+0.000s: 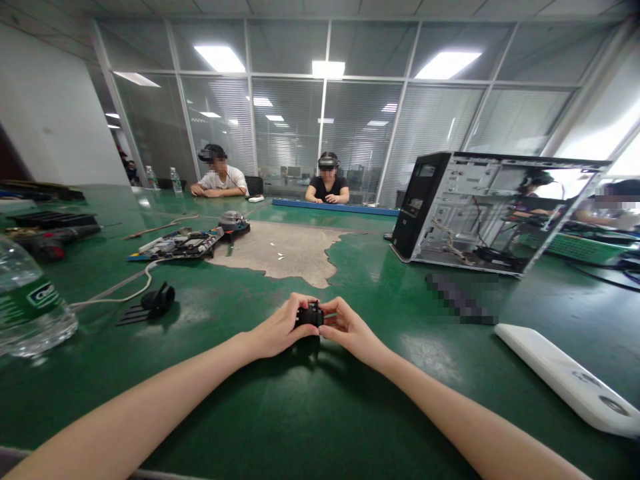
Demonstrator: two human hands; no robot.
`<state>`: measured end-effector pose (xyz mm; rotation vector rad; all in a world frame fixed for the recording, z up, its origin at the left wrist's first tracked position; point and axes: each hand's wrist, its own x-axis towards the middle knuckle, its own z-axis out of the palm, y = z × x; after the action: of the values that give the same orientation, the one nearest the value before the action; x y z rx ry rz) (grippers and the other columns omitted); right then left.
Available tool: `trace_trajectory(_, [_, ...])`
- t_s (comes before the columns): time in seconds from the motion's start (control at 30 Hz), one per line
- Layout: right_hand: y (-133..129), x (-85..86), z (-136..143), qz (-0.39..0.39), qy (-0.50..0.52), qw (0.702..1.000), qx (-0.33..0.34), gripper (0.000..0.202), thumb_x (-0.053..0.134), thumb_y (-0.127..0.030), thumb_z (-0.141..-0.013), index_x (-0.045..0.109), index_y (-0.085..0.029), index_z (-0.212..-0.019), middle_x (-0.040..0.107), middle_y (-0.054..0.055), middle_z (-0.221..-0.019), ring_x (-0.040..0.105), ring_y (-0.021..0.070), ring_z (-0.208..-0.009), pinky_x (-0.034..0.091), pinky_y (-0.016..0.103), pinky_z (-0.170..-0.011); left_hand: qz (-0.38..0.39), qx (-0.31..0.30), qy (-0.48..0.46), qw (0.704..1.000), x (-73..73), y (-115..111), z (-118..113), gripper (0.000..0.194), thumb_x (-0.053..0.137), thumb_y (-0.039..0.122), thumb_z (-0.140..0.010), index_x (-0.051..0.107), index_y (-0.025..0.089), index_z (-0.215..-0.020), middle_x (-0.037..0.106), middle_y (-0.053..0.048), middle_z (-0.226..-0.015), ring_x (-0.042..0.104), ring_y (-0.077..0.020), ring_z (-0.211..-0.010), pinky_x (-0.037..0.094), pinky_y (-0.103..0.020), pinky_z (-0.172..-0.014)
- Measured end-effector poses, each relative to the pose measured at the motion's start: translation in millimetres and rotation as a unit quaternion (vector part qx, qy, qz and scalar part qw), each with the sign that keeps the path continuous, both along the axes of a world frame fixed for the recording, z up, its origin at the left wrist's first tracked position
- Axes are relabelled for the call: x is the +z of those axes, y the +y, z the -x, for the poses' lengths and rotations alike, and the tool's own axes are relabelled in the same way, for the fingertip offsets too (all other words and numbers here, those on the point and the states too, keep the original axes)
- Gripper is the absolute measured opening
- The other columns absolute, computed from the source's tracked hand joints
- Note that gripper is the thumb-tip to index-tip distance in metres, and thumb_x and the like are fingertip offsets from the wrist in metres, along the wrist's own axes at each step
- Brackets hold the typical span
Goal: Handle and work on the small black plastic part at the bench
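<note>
A small black cylindrical part [312, 315], its exact kind not clear, is held between both hands just above the green tabletop [310, 413]. My left hand [277, 330] grips its left side with the thumb below and the fingers over the top. On the opposite side, my right hand [353, 328] pinches its edge between thumb and fingertips. The fingers cover much of the part. To the left of my hands lies another black plastic piece [159, 300] with a round end and several flat prongs.
A circuit board [183, 244] lies left, beyond the pronged piece. A bare brown patch [285, 250] marks the tabletop. An open computer case [425, 207] stands right, with a white device [565, 380] nearer. Left is a water bottle [30, 300]. Two people sit across the table.
</note>
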<state>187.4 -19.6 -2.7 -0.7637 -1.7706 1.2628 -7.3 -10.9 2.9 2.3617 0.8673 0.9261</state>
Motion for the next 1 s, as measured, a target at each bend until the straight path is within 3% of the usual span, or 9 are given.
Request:
trace_trajectory(0.13, [-0.2, -0.4, 0.0, 0.003, 0.005, 1.0, 0.003, 0.032, 0.065, -0.034, -0.07, 0.045, -0.022, -0.092, 0.053, 0.002, -0.096, 0.056, 0.0138, -0.082, 0.045, 0.031, -0.075, 0.025, -0.015, -0.004, 1.0, 3.5, 0.3, -0.2, 0.031, 0.057, 0.032, -0.078, 0.032, 0.021, -0.093, 0.045, -0.009, -0.121, 0.045, -0.0212, -0.111, 0.036, -0.042, -0.093])
trace_trajectory(0.27, [-0.8, -1.0, 0.3, -0.001, 0.005, 1.0, 0.002, 0.034, 0.065, -0.033, -0.07, 0.044, -0.023, -0.094, 0.051, 0.001, -0.096, 0.055, 0.013, -0.081, 0.045, 0.03, -0.074, 0.005, -0.023, 0.022, 0.999, 11.1, -4.9, 0.3, 0.036, 0.06, 0.031, -0.074, 0.034, 0.021, -0.097, 0.042, -0.01, -0.124, 0.044, -0.0225, -0.111, 0.037, -0.041, -0.092])
trace_trajectory(0.47, [-0.4, -2.0, 0.5, -0.004, 0.007, 1.0, 0.004, 0.033, 0.065, -0.032, -0.07, 0.045, -0.023, -0.094, 0.05, 0.001, -0.095, 0.054, 0.0123, -0.081, 0.044, 0.028, -0.072, -0.015, -0.061, 0.059, 0.996, 20.4, -10.8, 4.5, 0.038, 0.051, 0.013, -0.074, 0.031, 0.02, -0.106, 0.037, -0.011, -0.128, 0.041, -0.0207, -0.115, 0.033, -0.04, -0.096])
trace_trajectory(0.63, [-1.4, 0.4, 0.6, 0.024, 0.013, 1.0, 0.0, 0.027, 0.062, -0.035, -0.072, 0.046, -0.022, -0.09, 0.052, 0.0, -0.094, 0.054, 0.0113, -0.076, 0.044, 0.027, -0.07, -0.001, -0.071, 0.077, 0.995, 14.5, -8.2, 8.4, 0.037, 0.049, 0.022, -0.082, 0.03, 0.02, -0.114, 0.04, -0.011, -0.126, 0.041, -0.0198, -0.117, 0.034, -0.039, -0.096])
trace_trajectory(0.8, [-2.7, 4.8, 0.0, 0.033, 0.011, 0.999, -0.011, 0.028, 0.064, -0.035, -0.07, 0.048, -0.02, -0.088, 0.055, 0.001, -0.093, 0.056, 0.013, -0.079, 0.044, 0.028, -0.071, -0.013, -0.045, 0.073, 0.996, 5.5, -4.2, 8.6, 0.039, 0.055, 0.023, -0.08, 0.034, 0.022, -0.112, 0.037, -0.009, -0.129, 0.04, -0.0203, -0.117, 0.033, -0.039, -0.097])
trace_trajectory(1.0, [1.0, 4.2, 0.9, 0.034, 0.032, 0.999, -0.023, 0.031, 0.066, -0.031, -0.068, 0.047, -0.02, -0.09, 0.055, 0.002, -0.095, 0.057, 0.0158, -0.087, 0.045, 0.033, -0.078, -0.036, -0.011, 0.072, 0.997, 6.8, 4.4, 4.9, 0.066, 0.064, 0.027, -0.073, 0.025, 0.025, -0.126, 0.039, -0.008, -0.127, 0.04, -0.0227, -0.115, 0.033, -0.04, -0.097])
